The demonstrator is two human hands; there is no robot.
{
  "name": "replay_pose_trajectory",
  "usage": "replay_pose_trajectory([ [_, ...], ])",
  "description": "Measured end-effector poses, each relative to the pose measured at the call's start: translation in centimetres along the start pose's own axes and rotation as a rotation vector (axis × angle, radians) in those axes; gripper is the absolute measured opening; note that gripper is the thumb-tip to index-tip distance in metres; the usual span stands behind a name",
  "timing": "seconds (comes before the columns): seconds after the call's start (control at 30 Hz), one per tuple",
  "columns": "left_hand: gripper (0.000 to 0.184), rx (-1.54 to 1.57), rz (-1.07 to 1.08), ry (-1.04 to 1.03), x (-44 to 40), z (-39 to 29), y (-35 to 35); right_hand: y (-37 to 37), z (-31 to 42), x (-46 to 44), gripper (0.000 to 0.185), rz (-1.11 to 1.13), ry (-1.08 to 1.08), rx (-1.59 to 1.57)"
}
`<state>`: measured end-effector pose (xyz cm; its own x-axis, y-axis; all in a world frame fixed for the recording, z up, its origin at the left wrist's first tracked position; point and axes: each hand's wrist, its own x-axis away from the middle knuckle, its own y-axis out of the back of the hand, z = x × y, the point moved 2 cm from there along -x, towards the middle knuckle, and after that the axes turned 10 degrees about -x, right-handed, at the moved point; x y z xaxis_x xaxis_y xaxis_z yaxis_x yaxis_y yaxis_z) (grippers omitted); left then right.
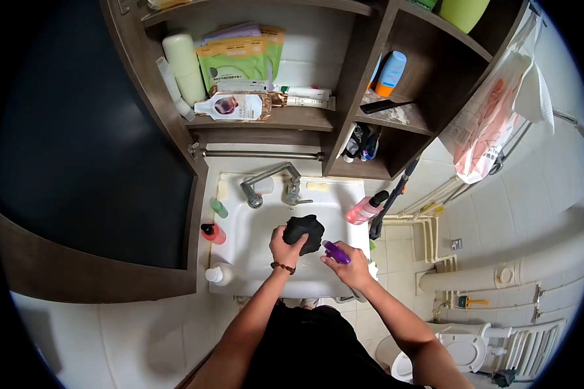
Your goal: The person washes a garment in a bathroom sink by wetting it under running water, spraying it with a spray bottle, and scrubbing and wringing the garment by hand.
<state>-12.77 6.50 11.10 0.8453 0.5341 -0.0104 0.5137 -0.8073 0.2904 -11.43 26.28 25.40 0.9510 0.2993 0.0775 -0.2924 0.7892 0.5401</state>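
Observation:
Over the white sink (253, 227), my left hand (284, 247) is closed around a bunched black cloth (305, 232), its thumb pressed on the fabric. A beaded bracelet circles that wrist. My right hand (352, 268) grips a small purple object (337, 252) with a pale tip; its exact kind is unclear. That tip points at the cloth's right edge and lies very close to it; whether they touch I cannot tell. Behind both hands, the metal faucet (293, 191) stands on the sink's back ledge.
A pink bottle (363, 209) stands on the sink's right rim. Along the left side are a green bottle (219, 208), a red bottle (213, 233) and a white bottle (219, 274). An open cabinet (266, 118) overhangs the sink; a toilet (464, 350) is at lower right.

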Motion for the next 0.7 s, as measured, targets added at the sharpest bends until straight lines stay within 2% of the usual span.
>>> replay_pose_trajectory([
  [0.07,0.048,-0.164,-0.04,-0.2,0.2,-1.6,0.5,-0.3,-0.1,-0.7,0.038,0.023,-0.042,0.02],
  [0.23,0.044,-0.169,-0.018,-0.284,0.2,-2.6,0.7,-1.0,-1.3,-1.3,0.036,0.057,-0.066,0.038],
  [0.33,0.045,-0.216,0.061,-0.388,0.0,-2.6,1.0,-0.8,-0.9,-1.2,0.039,0.06,-0.018,-0.048],
  [0.43,0.039,-0.24,0.2,-0.476,0.5,-2.1,1.3,-0.6,-1.2,-1.5,0.039,0.055,-0.099,-0.039],
  [0.53,0.038,-0.175,0.253,-0.559,0.4,-1.6,2.0,-0.2,-1.4,-1.7,0.037,0.079,-0.124,-0.027],
  [0.63,0.039,0.005,0.227,-0.457,-0.2,-0.9,2.3,0.8,-2.1,-1.7,0.033,0.141,-0.212,-0.141],
  [0.7,0.045,0.27,0.267,-0.259,-0.5,0.8,1.9,0.7,-2.7,-1.5,0.029,0.158,-0.015,-0.257],
])
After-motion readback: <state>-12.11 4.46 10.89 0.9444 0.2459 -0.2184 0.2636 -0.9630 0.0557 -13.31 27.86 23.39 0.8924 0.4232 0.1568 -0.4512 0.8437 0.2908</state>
